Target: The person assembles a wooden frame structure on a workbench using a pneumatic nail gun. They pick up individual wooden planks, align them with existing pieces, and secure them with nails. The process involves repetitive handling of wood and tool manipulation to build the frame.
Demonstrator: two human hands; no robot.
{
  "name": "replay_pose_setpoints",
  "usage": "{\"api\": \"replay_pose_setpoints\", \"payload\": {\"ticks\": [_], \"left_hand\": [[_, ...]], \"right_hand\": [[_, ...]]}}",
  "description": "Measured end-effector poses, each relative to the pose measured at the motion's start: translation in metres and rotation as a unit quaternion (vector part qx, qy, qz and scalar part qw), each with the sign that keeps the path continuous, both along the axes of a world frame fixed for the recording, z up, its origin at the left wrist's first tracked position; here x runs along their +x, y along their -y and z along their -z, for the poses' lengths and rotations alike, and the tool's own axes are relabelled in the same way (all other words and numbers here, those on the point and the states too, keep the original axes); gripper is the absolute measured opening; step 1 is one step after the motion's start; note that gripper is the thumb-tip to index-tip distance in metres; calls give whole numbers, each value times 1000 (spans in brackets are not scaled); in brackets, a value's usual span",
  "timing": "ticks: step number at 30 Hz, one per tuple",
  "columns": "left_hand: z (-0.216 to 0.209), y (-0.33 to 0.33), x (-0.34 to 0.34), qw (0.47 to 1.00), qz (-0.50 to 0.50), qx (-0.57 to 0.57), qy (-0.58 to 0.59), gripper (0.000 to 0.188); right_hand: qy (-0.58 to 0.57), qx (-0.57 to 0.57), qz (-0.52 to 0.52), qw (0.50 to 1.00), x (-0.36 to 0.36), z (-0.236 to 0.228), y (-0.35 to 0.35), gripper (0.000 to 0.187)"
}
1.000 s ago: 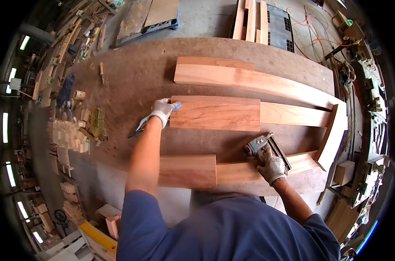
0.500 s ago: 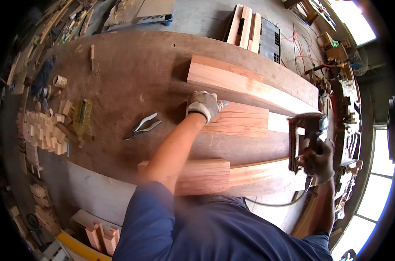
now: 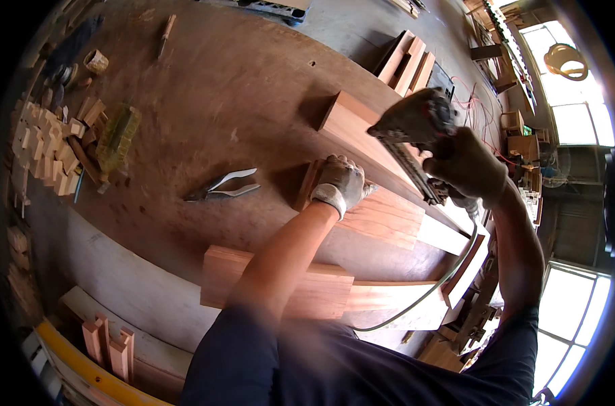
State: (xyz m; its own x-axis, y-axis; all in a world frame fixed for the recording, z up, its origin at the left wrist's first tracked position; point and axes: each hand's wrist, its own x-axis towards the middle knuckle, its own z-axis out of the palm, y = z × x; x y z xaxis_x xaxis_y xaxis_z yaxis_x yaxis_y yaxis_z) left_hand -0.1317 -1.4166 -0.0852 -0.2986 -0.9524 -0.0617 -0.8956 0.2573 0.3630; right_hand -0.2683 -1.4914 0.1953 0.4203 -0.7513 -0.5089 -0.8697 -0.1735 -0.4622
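The gloved left hand (image 3: 341, 184) pressed flat, unclenched, on the near end of the reddish-brown wooden plank (image 3: 382, 213), whose long axis ran away rightward. The gloved right hand (image 3: 464, 164) clenched a dark corded nail gun (image 3: 412, 125) raised just above it, nearer the far plank.

Daylight floods in from blown-out windows (image 3: 571, 298) at the right, leaving the bench (image 3: 206, 88) warmly, evenly lit. Fisheye curvature bends the edges into black corners; the near dark shirt (image 3: 361, 365) is blurred.
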Motion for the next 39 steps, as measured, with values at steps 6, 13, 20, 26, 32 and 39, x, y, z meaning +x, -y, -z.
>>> {"api": "replay_pose_setpoints", "payload": {"ticks": [6,13,20,26,32,39], "left_hand": [[2,2,-1,999,10,12,-32,73],[-1,7,2,997,25,38,-69,72],[4,7,1,991,21,74,-105,72],[9,10,-1,992,51,81,-86,69],[21,9,-9,989,21,66,-131,71],[22,7,-8,989,14,52,-137,73]], "right_hand": [[-5,88,-14,996,81,44,22,10],[-118,23,-135,984,124,85,38,27],[-228,44,-224,946,151,103,49,37],[-243,38,-250,937,172,109,48,35],[-297,66,-236,923,179,117,56,29],[-322,97,-206,919,190,115,55,20]]}}
